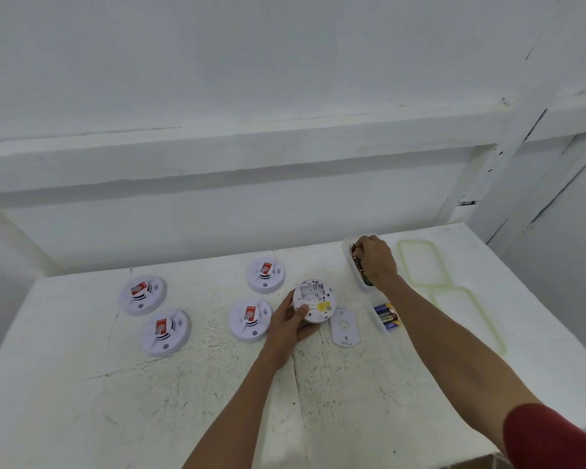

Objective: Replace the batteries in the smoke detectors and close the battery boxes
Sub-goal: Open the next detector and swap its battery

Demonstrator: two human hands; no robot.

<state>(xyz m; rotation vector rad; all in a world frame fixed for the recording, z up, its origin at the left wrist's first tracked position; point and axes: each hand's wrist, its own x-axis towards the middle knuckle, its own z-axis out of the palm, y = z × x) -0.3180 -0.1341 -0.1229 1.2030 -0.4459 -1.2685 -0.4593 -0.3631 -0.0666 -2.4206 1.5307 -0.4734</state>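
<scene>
On the surface [82,384], near its far edge, my left grip [290,321] clasped the opened smoke detector [313,301], battery bay empty; toward the far right corner my right grip [376,262] pinched a battery [354,248] in the clear box [346,243]. Next, I judged: seat it, polarity matched

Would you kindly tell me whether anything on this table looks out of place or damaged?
Nothing looks damaged or spilled. The only oddity: the detector in the left hand lies upside down, battery bay open and empty, its cover loose beside it on the table.
</scene>
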